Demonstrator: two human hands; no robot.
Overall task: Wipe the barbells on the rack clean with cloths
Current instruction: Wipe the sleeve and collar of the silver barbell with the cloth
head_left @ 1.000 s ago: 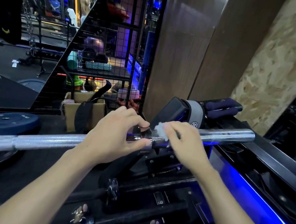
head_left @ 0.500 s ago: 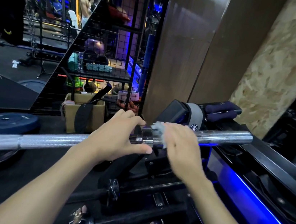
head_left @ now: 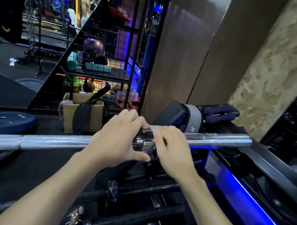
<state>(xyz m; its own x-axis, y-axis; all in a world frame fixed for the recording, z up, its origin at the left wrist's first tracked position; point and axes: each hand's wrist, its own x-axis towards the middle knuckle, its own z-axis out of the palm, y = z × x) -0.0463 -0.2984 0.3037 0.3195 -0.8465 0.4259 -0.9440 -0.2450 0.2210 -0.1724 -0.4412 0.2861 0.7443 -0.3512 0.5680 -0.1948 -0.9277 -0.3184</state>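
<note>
A chrome barbell (head_left: 49,141) lies across the view from lower left to its sleeve end (head_left: 221,140) at the right, resting on a black rack (head_left: 261,165). My left hand (head_left: 120,137) grips the bar just left of the shiny collar (head_left: 142,142). My right hand (head_left: 172,151) curls over the sleeve right beside the collar, pressing a small white cloth (head_left: 151,128) against it; only a sliver of the cloth shows above my fingers. Two darker barbells (head_left: 130,217) lie lower on the rack.
A blue weight plate (head_left: 1,120) lies on the floor at left. A cardboard box (head_left: 79,114) with a black strap stands behind the bar, before a wire-mesh shelf (head_left: 114,51). A wooden pillar (head_left: 186,51) and padded straps (head_left: 219,113) are behind the rack.
My right hand has slid left along the sleeve up to the collar, covering most of the cloth. My left hand keeps its grip on the bar.
</note>
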